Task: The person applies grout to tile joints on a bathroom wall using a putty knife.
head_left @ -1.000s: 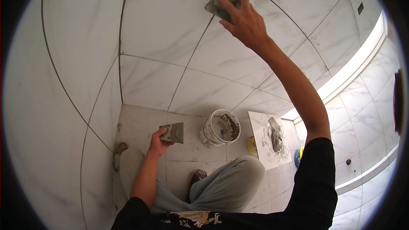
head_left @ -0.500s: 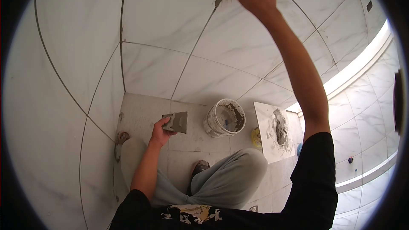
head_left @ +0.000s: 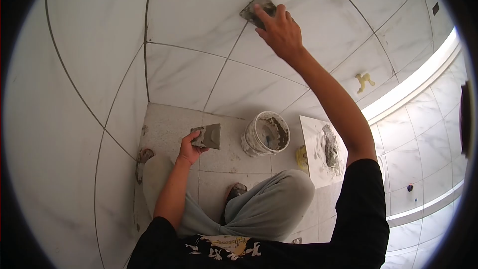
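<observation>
My right hand (head_left: 283,31) grips a dark, flat, squarish pad (head_left: 258,11) and presses it against the white marbled wall tiles (head_left: 189,0), over a dark joint line. Low on the left, my left hand (head_left: 191,148) holds a flat plate (head_left: 212,136) smeared with grey paste, thumb on top and fingers beneath. That plate is above the floor, left of the bucket. What lies under the pad is hidden.
A white bucket (head_left: 254,137) with grey paste inside stands on the floor near the wall. Right of it, a white board (head_left: 313,162) bears a grey mound (head_left: 330,149). A yellow container (head_left: 302,158) is partly behind the board. My bent knees are below.
My right hand has moved down and left along the joint with its pad, covering where a dark smear was. My left hand has hardly moved. A yellowish mark now shows on the right tiles.
</observation>
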`<action>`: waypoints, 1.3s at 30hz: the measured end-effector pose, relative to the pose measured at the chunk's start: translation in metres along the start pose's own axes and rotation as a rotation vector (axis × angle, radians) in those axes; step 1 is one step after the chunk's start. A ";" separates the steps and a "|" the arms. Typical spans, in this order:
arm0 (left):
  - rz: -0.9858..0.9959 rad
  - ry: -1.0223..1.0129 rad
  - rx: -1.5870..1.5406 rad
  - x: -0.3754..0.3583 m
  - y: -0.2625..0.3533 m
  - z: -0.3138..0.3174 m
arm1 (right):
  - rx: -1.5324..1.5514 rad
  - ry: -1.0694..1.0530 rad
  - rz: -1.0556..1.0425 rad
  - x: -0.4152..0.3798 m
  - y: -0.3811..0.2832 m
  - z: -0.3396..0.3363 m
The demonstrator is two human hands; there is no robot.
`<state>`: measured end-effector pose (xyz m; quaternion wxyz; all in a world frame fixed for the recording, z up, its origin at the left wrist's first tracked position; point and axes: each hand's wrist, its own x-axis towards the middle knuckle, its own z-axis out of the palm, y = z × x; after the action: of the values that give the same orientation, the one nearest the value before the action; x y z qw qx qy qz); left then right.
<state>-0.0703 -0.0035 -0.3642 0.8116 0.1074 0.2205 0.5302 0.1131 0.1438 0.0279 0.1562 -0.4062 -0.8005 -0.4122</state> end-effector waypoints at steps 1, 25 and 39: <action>0.008 0.005 -0.005 0.000 -0.001 0.001 | -0.007 -0.013 -0.015 -0.008 0.004 0.007; 0.169 0.052 -0.007 -0.013 0.011 0.001 | 0.408 -0.633 0.256 -0.104 -0.073 0.018; 0.348 -0.113 0.336 -0.040 0.059 0.128 | 0.671 -0.621 -0.313 -0.133 -0.073 -0.084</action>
<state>-0.0713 -0.0079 -0.2180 0.6899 0.3066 0.2382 0.6110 0.1319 -0.0157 -0.0373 -0.0315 -0.3116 -0.9497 -0.0090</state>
